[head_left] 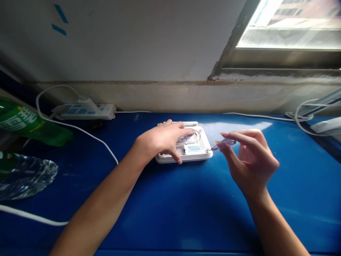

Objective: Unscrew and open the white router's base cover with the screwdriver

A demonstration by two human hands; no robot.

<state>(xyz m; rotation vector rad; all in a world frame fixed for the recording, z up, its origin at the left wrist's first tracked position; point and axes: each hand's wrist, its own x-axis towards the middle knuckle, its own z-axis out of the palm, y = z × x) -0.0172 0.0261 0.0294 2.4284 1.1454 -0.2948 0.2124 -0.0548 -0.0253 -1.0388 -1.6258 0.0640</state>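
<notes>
Small clear-handled screwdriver pinched in right hand, long axis pointing leftward to white router's near right corner; left hand splayed atop router.

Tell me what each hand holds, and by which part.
Right hand: a tool, pinched by its handle between thumb and fingertips. Left hand: spread over the white box, thumb at its near edge.

A single head-worn camera looks forward and down across a blue tabletop, facing a wall at 12 o'clock and a window at 2, white router near mid-frame, left forearm close at 7, right forearm at 5.
</notes>
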